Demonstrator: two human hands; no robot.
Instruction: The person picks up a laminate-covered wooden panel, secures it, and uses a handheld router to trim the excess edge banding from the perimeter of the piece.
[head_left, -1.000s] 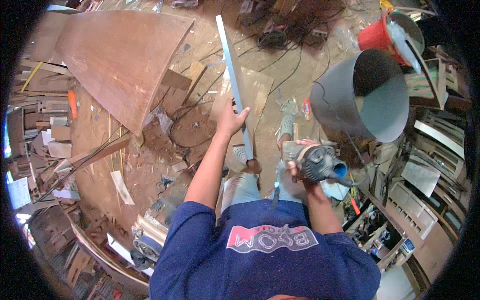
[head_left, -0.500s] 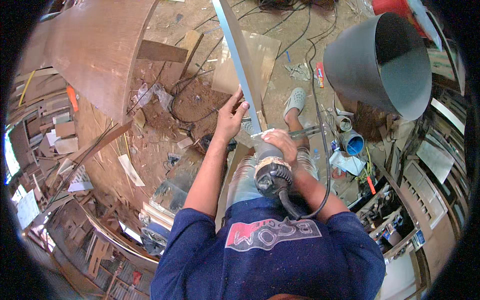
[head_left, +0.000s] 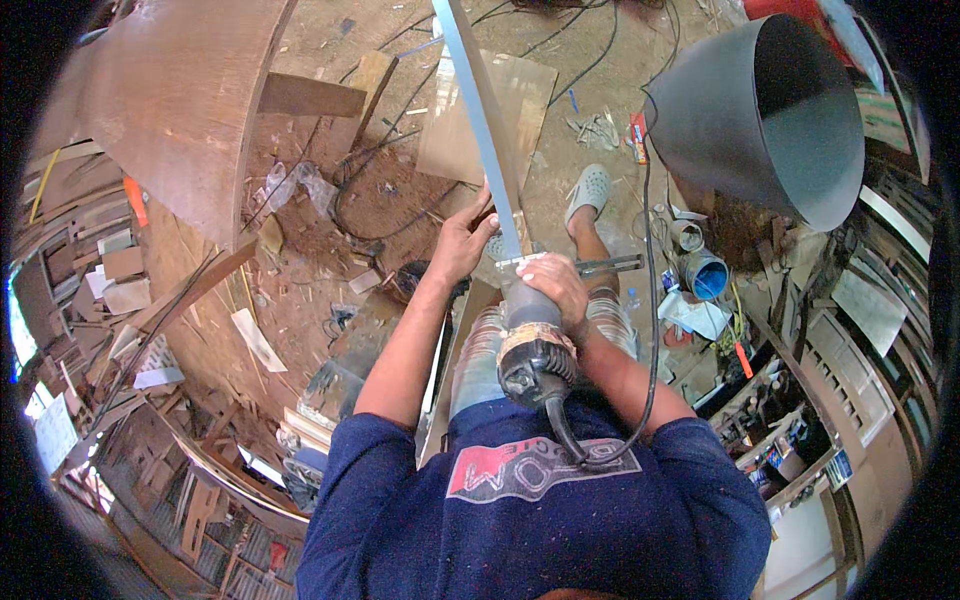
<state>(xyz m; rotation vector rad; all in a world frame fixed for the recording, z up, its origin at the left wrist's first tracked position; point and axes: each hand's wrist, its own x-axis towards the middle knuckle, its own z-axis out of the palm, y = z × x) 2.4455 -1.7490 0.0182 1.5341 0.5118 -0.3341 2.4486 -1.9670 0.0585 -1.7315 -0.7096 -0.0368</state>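
Observation:
A long board (head_left: 475,110) with a blue-grey edge runs away from me, standing on its narrow side. Along its left side rest the straight fingers of my left hand (head_left: 462,240), the thumb spread beside the edge. My right hand (head_left: 558,287) is closed around the upper body of a corded trim router (head_left: 538,365), dark grey and black with a worn tape-like band. The router's pale base plate meets the board's near end, and thin rods stick out to the right. What the bit touches is hidden beneath the base and my fingers.
The router's black cord (head_left: 652,300) loops along my right side. A big dark cylinder (head_left: 700,120) lies at the upper right near a blue-lined pipe (head_left: 708,280). A large wooden panel (head_left: 180,110) fills the upper left. Cables and scraps litter the dirt floor around my sandalled foot (head_left: 588,195).
The router has turned slightly and its rear end has shifted a little left and down. My right hand has come a bit nearer, and the board's near end has shifted slightly.

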